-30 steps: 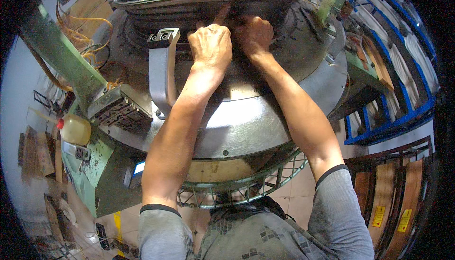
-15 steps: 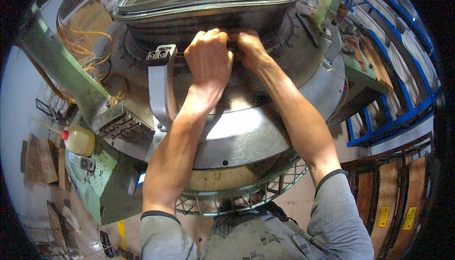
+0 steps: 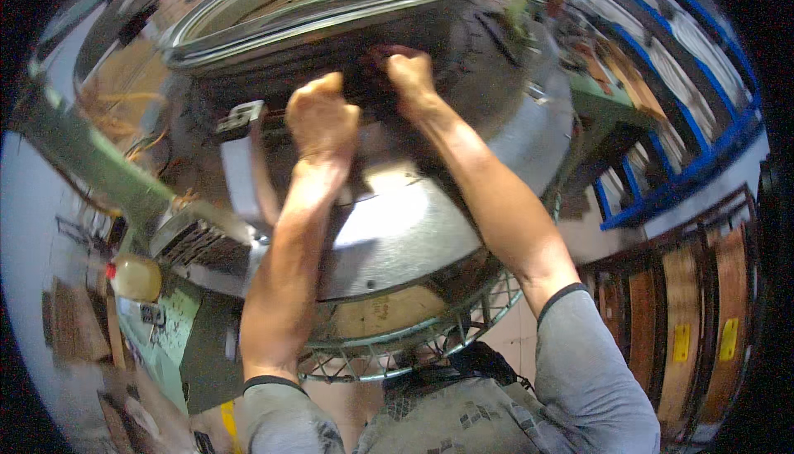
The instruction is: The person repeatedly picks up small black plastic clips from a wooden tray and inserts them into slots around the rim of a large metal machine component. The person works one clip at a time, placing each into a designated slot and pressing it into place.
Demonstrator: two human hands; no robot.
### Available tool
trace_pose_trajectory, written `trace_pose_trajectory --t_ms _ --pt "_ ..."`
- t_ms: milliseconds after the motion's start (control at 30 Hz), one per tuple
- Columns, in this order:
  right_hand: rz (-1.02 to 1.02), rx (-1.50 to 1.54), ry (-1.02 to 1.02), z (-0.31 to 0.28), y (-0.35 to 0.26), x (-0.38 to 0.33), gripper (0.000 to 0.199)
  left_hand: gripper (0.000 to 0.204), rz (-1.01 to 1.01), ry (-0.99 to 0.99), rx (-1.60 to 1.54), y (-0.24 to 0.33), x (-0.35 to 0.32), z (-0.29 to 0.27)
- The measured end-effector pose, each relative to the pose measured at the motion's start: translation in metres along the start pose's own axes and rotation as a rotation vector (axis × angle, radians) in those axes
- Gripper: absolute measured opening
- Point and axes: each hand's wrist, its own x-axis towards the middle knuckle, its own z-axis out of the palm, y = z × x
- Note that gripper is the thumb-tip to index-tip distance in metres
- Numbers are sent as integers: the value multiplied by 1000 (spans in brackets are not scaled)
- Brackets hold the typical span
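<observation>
Both my arms reach forward over a large round metal machine bed (image 3: 376, 260). My left hand (image 3: 321, 119) is closed in a fist, low in front of the dark side of a raised ring-shaped drum (image 3: 318, 20). Close by to the right, my right hand (image 3: 407, 78) is closed too, fingers curled toward the drum's wall. Shadow and motion blur hide what either hand grips, if anything. An upright grey metal bracket (image 3: 240, 177) with a dark block on top stands just left of my left wrist.
A slotted metal block (image 3: 203, 239) sits at the bed's left edge, below a green machine post (image 3: 99, 152). A pale jug (image 3: 136, 279) with a red cap stands farther left. Blue racking (image 3: 695, 156) rises on the right. A lattice ring (image 3: 397, 363) runs under the near edge.
The view has shifted and tilted, so the drum sits farther left and slants. My hands, nearly together before, are now farther apart, both still closed.
</observation>
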Motion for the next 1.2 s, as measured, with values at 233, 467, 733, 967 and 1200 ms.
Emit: trace_pose_trajectory --t_ms 233,467,733,967,1200 --pt "-348 -408 -316 -103 -76 -120 14 21 -165 -76 -248 -75 -2 15" --pt "-63 -646 -70 -356 -119 -253 19 25 -648 -96 -361 -80 26 71" --pt "459 -546 382 -619 -177 -319 18 48 -820 39 -571 54 26 130" --pt "151 -693 256 -684 -269 -202 16 58 -366 89 -677 270 -54 110" --pt "-247 -1152 134 -731 -339 15 21 45 -649 210 -558 409 -88 179"
